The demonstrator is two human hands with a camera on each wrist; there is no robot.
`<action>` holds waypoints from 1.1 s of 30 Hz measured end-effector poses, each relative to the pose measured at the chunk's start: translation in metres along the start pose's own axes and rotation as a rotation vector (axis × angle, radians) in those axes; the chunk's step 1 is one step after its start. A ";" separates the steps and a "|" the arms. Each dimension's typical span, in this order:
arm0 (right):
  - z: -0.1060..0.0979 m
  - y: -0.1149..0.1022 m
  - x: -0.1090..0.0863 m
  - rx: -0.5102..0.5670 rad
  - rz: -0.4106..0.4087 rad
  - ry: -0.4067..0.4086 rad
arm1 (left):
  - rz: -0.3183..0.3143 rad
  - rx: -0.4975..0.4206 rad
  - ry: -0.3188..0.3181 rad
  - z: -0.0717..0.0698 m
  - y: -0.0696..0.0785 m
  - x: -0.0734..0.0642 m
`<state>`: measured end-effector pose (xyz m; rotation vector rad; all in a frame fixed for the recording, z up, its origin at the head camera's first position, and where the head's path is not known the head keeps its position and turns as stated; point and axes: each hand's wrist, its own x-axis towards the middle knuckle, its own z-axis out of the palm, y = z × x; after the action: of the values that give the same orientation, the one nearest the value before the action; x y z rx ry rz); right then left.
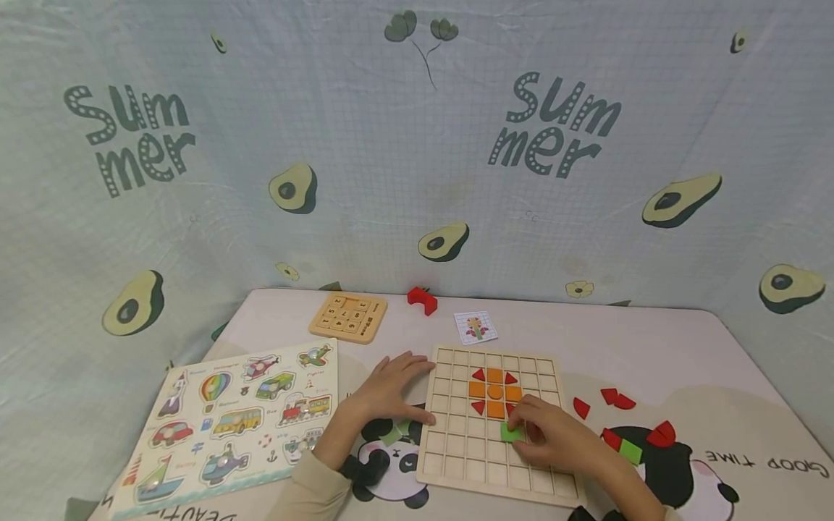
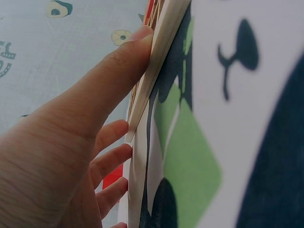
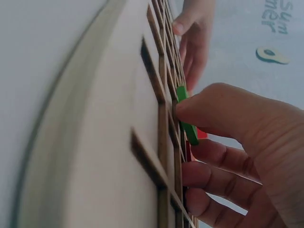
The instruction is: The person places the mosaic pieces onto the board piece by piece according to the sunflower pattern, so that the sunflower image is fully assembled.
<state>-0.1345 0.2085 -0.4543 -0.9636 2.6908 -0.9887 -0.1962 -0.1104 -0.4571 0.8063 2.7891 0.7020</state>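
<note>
A wooden grid board (image 1: 462,463) lies on the table. Around an orange circle (image 1: 495,391) on it sit several orange squares (image 1: 495,375), with red triangles (image 1: 478,374) at the corners. My right hand (image 1: 557,438) pinches a green square (image 1: 510,433) between thumb and fingers, low over the grid just below the pattern; in the right wrist view this green piece (image 3: 188,130) is tilted at the grid bars. My left hand (image 1: 384,394) is spread along the board's left edge, its thumb (image 2: 118,66) and fingertips touching the side.
Right of the board lie several loose red pieces (image 1: 581,408) and another green square (image 1: 630,451). Behind it are a pattern card (image 1: 476,328), a red arch-shaped block (image 1: 423,300) and a wooden number puzzle (image 1: 348,317). A picture puzzle board (image 1: 260,441) covers the left side.
</note>
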 end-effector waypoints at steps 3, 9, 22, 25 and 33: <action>0.004 0.001 0.001 -0.022 -0.041 0.038 | 0.002 -0.002 -0.001 0.000 0.000 0.000; 0.007 -0.001 0.003 -0.058 -0.029 0.068 | 0.004 0.000 0.002 0.000 -0.001 0.000; 0.011 -0.008 0.007 -0.085 -0.020 0.111 | -0.001 0.005 -0.008 -0.001 0.000 -0.001; 0.012 -0.007 0.006 -0.088 -0.016 0.115 | 0.002 -0.001 -0.004 -0.001 0.001 -0.001; 0.007 -0.004 0.004 -0.045 0.048 0.101 | -0.002 -0.005 -0.006 -0.002 0.002 -0.001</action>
<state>-0.1330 0.1997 -0.4568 -0.8742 2.8158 -0.9982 -0.1954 -0.1104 -0.4548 0.8026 2.7809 0.7047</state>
